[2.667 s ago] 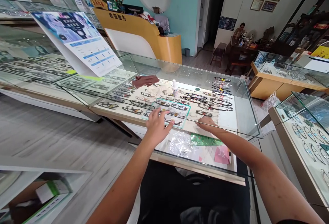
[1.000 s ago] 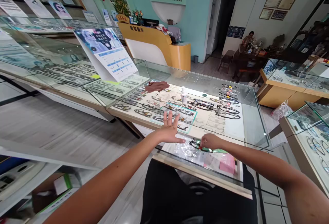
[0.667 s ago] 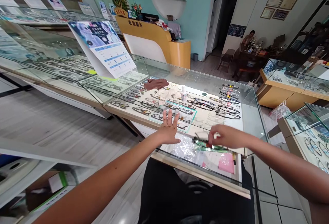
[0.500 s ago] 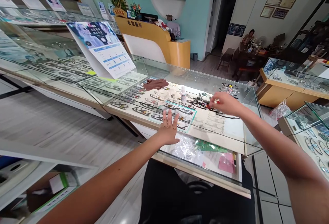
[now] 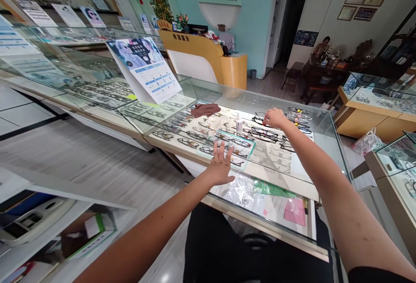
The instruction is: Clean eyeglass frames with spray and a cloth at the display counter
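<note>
My left hand (image 5: 222, 164) lies with its fingers spread on the front of the glass counter, near a teal-edged tray card (image 5: 249, 156) with eyeglasses on it. On the far side of the counter, my right hand (image 5: 275, 118) is closed in a pinch on a pair of dark-framed eyeglasses (image 5: 258, 118). More black eyeglasses (image 5: 264, 134) lie in a row just below that hand. A white spray bottle (image 5: 239, 122) stands to its left, beside a crumpled cream cloth (image 5: 221, 123) and a brown cloth (image 5: 205, 110).
Below the counter top a drawer (image 5: 312, 220) is pulled out, holding clear plastic bags (image 5: 242, 190) and a pink paper (image 5: 295, 213). A calendar (image 5: 156, 75) stands on the counter at left. A person (image 5: 321, 47) sits at a far table.
My right hand has moved back and a little left over the eyeglasses, uncovering the row of black frames. The left hand stays in place. The view has shifted slightly.
</note>
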Demonstrator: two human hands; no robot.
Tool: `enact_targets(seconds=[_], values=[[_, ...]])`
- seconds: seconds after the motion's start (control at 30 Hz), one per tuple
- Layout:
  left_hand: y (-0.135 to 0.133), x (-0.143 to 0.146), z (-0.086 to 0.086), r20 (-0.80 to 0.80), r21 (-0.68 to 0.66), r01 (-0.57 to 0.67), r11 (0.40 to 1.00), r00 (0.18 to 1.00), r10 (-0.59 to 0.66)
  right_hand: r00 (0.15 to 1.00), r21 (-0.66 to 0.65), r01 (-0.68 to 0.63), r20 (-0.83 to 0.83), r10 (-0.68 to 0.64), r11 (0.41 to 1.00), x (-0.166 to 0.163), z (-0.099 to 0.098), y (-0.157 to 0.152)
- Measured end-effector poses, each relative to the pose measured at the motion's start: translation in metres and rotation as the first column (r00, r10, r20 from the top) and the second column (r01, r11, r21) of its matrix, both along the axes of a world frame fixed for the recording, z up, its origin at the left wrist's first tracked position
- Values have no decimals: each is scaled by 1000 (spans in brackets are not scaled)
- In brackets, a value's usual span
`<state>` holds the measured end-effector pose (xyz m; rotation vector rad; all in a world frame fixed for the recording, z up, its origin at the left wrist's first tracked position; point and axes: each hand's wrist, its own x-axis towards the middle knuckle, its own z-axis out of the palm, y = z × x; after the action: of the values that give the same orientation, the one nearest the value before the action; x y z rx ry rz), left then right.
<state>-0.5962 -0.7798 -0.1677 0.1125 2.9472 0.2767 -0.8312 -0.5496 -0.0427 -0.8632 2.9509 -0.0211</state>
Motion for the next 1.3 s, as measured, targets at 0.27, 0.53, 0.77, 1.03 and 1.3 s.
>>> enact_targets(seconds=[0.27,0.53,0.77,1.03,1.3], values=[[-2,-1,-2,8,2,-10,1000,1000,10,999,59,14,44,-16,998,-5,7,10],[-1,-3,-3,-16,-5,-21,1000,1000,21,999,25,26,-24,-25,999,17,6,11],[-3,-3,-3,-39,10,-25,1000,999,26,981,-235,-2,-187,-43,972,76,28,5],[-5,-5,-12,-78,61,-20,998,997,24,934,-239,-342,23,358,909,213,-2,0],[2,-1,1,-52,14,-59,998,997,60,889,-224,-318,266,372,921,232,-75,14]])
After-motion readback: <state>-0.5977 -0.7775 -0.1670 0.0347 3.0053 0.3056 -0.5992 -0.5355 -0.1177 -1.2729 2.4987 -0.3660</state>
